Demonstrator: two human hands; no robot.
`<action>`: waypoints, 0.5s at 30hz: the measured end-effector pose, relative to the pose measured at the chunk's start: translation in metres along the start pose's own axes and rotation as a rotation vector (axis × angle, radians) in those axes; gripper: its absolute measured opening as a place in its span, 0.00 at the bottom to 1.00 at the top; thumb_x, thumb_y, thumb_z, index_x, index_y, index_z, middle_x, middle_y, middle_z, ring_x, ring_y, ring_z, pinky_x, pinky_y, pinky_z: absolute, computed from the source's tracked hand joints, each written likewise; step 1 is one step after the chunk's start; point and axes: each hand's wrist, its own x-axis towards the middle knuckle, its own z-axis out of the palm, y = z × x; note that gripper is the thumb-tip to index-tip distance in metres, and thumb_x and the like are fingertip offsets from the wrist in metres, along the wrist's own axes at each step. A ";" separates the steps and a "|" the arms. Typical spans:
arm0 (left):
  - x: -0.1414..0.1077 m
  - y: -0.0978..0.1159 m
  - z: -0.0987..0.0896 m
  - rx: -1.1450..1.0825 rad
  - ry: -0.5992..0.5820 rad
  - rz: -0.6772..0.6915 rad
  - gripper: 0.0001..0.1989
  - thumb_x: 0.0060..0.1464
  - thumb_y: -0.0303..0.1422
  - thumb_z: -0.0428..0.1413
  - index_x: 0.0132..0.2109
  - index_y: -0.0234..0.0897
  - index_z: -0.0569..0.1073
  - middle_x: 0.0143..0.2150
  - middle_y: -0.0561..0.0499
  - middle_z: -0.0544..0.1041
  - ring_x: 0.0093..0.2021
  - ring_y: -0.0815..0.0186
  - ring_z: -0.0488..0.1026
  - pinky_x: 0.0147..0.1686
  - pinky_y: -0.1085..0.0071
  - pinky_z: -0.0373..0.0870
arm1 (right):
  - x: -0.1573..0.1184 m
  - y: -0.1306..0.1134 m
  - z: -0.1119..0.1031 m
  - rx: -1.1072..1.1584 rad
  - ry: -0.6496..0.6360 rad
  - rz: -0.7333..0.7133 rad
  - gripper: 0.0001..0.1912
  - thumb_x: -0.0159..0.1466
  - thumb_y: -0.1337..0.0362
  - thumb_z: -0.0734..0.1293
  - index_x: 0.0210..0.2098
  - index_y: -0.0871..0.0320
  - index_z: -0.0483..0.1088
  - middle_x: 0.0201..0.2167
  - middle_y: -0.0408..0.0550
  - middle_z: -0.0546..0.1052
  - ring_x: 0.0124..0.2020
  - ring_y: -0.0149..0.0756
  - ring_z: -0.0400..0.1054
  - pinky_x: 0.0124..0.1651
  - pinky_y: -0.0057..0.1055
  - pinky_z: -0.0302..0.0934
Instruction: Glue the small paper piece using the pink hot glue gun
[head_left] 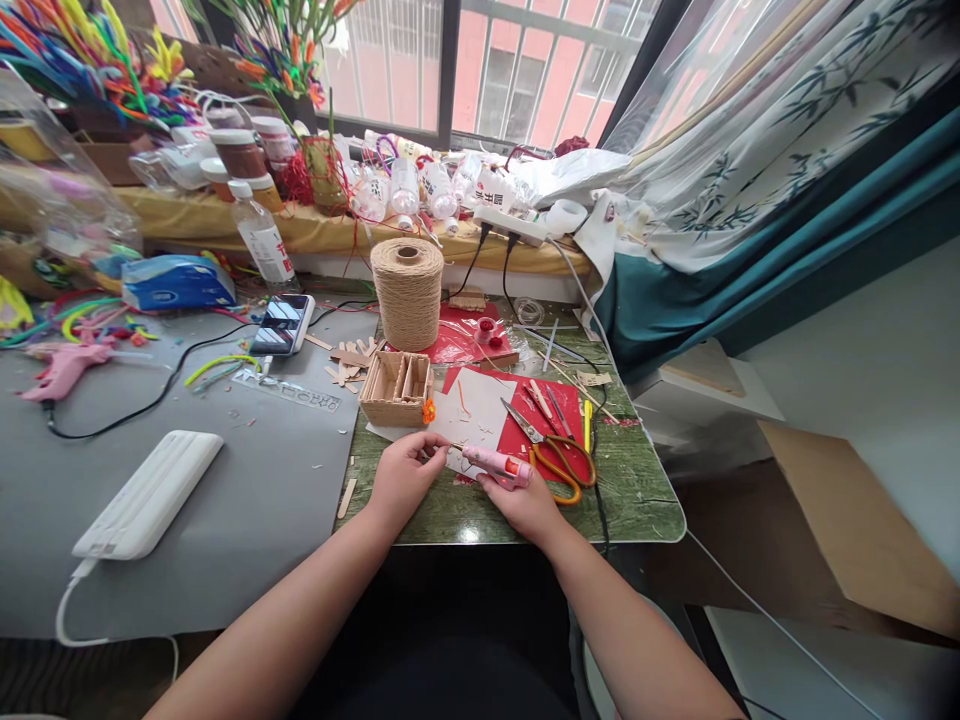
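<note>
We see the right hand (529, 503) wrapped around a pink glue gun (497, 464) — its nozzle meets the left hand (405, 470), whose fingers pinch something too small to identify, over the worktop (637, 490).

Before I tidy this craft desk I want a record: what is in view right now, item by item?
glue gun: one, pink, in the right hand at the table's front edge
small piece: one, too small to identify, pinched by the left hand
scissors: one pair, orange handles, beside the right hand
twine spool: one, tan, upright behind the box
stick box: one, wooden, divided, left of the white paper
white paper: one sheet, on red paper
second glue gun: one, pink, far left
power bank: one, white, on the grey mat
phone: one, dark screen, left of the spool
left hand: one
right hand: one
</note>
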 end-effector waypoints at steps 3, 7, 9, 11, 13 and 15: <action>-0.001 0.002 0.001 -0.015 0.016 0.003 0.08 0.57 0.36 0.57 0.39 0.39 0.79 0.30 0.53 0.77 0.27 0.69 0.69 0.30 0.73 0.66 | -0.002 0.000 0.001 0.059 -0.007 0.008 0.21 0.65 0.61 0.68 0.58 0.53 0.72 0.58 0.47 0.75 0.61 0.43 0.68 0.68 0.45 0.58; -0.002 0.002 0.001 -0.024 0.035 0.003 0.08 0.57 0.36 0.57 0.39 0.39 0.79 0.30 0.53 0.78 0.27 0.68 0.70 0.30 0.72 0.67 | -0.004 0.002 0.000 0.106 -0.007 -0.017 0.22 0.66 0.60 0.68 0.59 0.52 0.71 0.59 0.48 0.73 0.62 0.44 0.67 0.68 0.47 0.57; -0.002 0.003 0.001 -0.026 0.040 0.002 0.08 0.57 0.36 0.57 0.39 0.39 0.80 0.30 0.53 0.78 0.27 0.68 0.70 0.30 0.72 0.68 | -0.005 0.003 -0.002 0.062 -0.006 -0.030 0.22 0.66 0.60 0.68 0.59 0.53 0.71 0.59 0.49 0.74 0.62 0.45 0.67 0.68 0.49 0.57; -0.002 0.003 0.001 -0.028 0.040 0.000 0.08 0.57 0.36 0.57 0.39 0.39 0.80 0.30 0.53 0.78 0.27 0.68 0.70 0.30 0.72 0.68 | -0.005 0.004 -0.003 0.025 -0.009 -0.042 0.22 0.66 0.60 0.67 0.59 0.53 0.71 0.58 0.50 0.74 0.62 0.45 0.67 0.68 0.49 0.57; -0.002 0.003 0.001 -0.028 0.039 -0.007 0.08 0.57 0.36 0.58 0.39 0.39 0.80 0.30 0.53 0.79 0.27 0.69 0.70 0.30 0.73 0.68 | -0.005 0.004 -0.003 0.016 -0.012 -0.043 0.22 0.66 0.60 0.67 0.59 0.53 0.71 0.58 0.50 0.74 0.61 0.44 0.67 0.68 0.47 0.58; -0.002 0.004 0.001 -0.026 0.036 -0.015 0.08 0.57 0.36 0.58 0.39 0.39 0.80 0.30 0.53 0.79 0.27 0.69 0.70 0.30 0.73 0.67 | -0.006 0.004 -0.003 0.026 -0.015 -0.043 0.22 0.66 0.60 0.68 0.59 0.53 0.71 0.58 0.49 0.74 0.61 0.44 0.68 0.67 0.46 0.58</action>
